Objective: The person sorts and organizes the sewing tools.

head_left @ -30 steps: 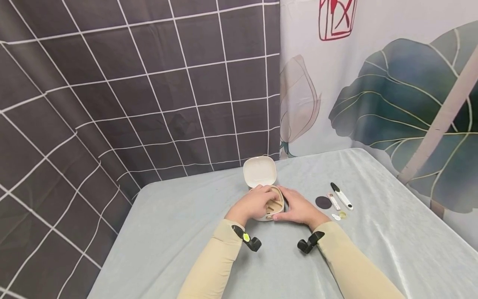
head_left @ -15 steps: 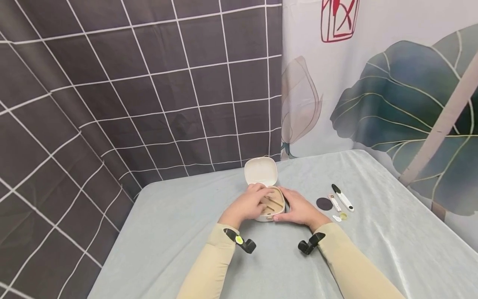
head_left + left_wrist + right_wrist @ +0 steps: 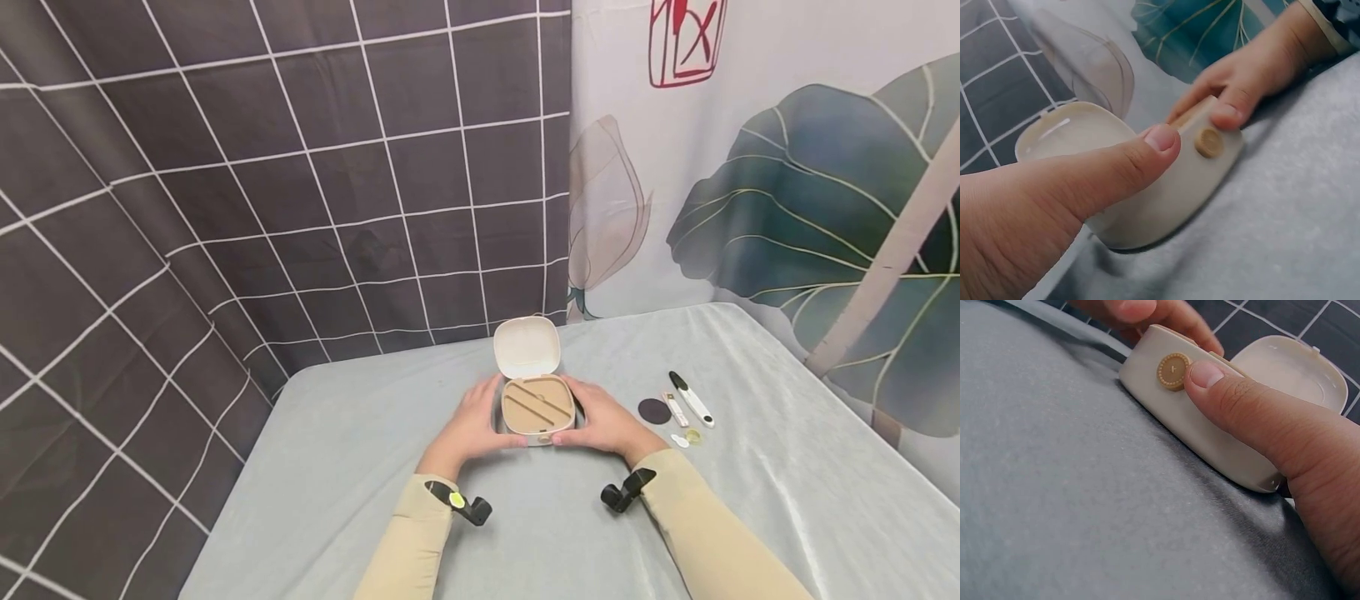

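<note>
A cream case with its hinged lid raised sits on the table in the head view. Its tan inside has slanting grooves. My left hand holds the case's left side, thumb along the front wall and fingers at the side. On the opposite side my right hand grips the case in the same way, thumb at the front. In the right wrist view a round tan button shows on the front wall beside my right thumb. The fingers behind the case are partly hidden.
Right of the case on the grey-blue cloth lie a dark round disc, a nail clipper, a slim black-and-white tool, a small yellowish round piece and a small white piece. A dark checked curtain hangs behind.
My left hand has come out of the case's inside and moved left to hold its left side, baring the tan grooves. My right hand has stayed on the right side.
</note>
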Available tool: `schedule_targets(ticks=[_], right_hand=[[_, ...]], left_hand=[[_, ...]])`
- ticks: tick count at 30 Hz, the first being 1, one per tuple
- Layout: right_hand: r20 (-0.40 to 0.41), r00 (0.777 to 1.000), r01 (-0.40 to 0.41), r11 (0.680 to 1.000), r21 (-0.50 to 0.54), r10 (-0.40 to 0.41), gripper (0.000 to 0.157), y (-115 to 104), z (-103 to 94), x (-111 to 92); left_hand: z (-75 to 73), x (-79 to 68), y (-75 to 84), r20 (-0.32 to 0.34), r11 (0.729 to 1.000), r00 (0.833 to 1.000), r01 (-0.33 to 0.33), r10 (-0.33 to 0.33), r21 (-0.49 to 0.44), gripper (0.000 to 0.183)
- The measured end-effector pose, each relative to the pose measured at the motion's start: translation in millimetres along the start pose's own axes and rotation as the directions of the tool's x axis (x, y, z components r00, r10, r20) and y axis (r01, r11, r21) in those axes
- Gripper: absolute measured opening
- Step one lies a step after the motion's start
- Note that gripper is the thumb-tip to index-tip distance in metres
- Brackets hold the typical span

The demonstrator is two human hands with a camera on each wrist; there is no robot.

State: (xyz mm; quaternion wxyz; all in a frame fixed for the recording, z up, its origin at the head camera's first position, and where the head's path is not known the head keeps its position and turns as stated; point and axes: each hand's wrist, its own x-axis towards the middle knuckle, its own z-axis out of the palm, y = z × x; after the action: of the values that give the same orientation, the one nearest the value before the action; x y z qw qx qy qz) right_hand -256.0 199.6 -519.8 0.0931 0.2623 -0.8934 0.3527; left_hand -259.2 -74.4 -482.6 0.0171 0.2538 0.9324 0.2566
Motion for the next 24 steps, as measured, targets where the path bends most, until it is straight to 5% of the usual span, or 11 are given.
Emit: schedule_targets(ticks=[15, 24], right_hand=[[0.022, 0.999, 0.027, 1.000, 0.000, -0.027, 0.109, 0, -2.0, 1], [0.115, 0.991, -0.075, 0.997, 0.011, 0.073, 0.113, -6, -37.2, -4]], left_hand=[[29.7, -0.3, -8.4, -0.062, 0.997, 0.998, 0.030, -0.025, 0.074, 0.120], [32.9, -1.5, -5.0, -0.080, 0.997, 0.996, 0.053, -0.048, 0.056, 0.116]])
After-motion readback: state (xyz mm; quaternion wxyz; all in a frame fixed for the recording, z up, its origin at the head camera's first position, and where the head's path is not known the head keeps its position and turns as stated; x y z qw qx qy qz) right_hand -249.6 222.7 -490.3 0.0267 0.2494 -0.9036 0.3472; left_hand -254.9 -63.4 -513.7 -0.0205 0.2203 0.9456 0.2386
